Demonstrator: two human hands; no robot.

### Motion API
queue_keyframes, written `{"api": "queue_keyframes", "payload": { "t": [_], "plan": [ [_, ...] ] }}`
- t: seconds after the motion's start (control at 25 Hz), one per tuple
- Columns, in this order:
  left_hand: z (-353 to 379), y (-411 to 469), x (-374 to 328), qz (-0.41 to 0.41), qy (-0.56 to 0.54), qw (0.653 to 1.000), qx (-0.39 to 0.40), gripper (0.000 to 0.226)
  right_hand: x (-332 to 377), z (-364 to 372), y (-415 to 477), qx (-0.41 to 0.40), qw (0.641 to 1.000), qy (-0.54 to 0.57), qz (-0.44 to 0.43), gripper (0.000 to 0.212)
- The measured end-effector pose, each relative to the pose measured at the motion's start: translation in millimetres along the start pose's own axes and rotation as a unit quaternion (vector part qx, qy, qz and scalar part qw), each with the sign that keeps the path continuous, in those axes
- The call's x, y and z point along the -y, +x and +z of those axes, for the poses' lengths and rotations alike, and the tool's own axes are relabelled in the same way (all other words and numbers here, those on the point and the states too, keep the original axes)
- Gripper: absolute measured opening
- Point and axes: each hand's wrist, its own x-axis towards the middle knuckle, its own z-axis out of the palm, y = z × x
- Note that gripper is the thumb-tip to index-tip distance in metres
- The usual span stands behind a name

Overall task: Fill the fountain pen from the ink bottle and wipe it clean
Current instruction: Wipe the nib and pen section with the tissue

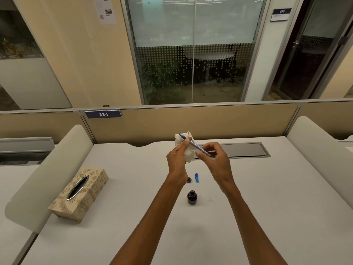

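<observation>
I hold both hands up over the middle of the white desk [133, 217]. My left hand [177, 159] grips a crumpled white tissue [181, 142] pressed around the front end of the blue fountain pen [194, 145]. My right hand [215, 159] pinches the pen's rear end. The pen slants from upper left to lower right, and its tip pokes out above the tissue. Below the hands the dark ink bottle [191, 197] stands uncapped on the desk. Its small round cap [189, 180] and the blue pen cap [196, 177] lie just beyond it.
A patterned tissue box [80, 194] sits on the left side of the desk. A grey cable hatch [244, 150] is set into the desk's far edge, under a beige partition [191, 121]. Curved white dividers [47, 178] flank the desk on both sides.
</observation>
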Motion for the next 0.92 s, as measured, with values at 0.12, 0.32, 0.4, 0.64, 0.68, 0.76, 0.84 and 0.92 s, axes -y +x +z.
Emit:
{"api": "queue_keyframes", "payload": {
  "t": [0.12,0.32,0.4,0.64,0.68,0.76,0.84,0.92],
  "plan": [
    [0,1,3,-0.002,0.010,1.000,0.001,0.028,1,6,3,-0.013,1.000,-0.017,-0.013,0.009],
    [1,3,2,0.005,0.016,1.000,0.012,0.028,-3,9,4,-0.001,0.998,0.041,0.057,0.029],
    [0,5,2,0.002,0.007,1.000,0.006,0.018,0,7,4,-0.010,1.000,0.010,0.018,0.021],
    [4,5,3,0.009,0.018,1.000,0.015,0.015,-3,9,11,-0.021,1.000,-0.003,0.009,0.014],
    [5,5,2,0.013,0.020,1.000,0.017,0.017,-3,10,11,-0.010,1.000,0.008,0.023,0.018],
    [6,5,3,0.021,0.023,0.999,0.015,0.017,-4,9,8,-0.003,1.000,0.017,0.018,0.016],
    [6,5,4,0.026,0.031,0.999,0.015,0.020,-5,8,7,-0.024,1.000,0.018,-0.008,0.019],
    [7,4,4,0.032,0.036,0.999,0.024,0.024,-6,7,8,-0.038,0.999,0.010,-0.014,0.014]
  ]
}}
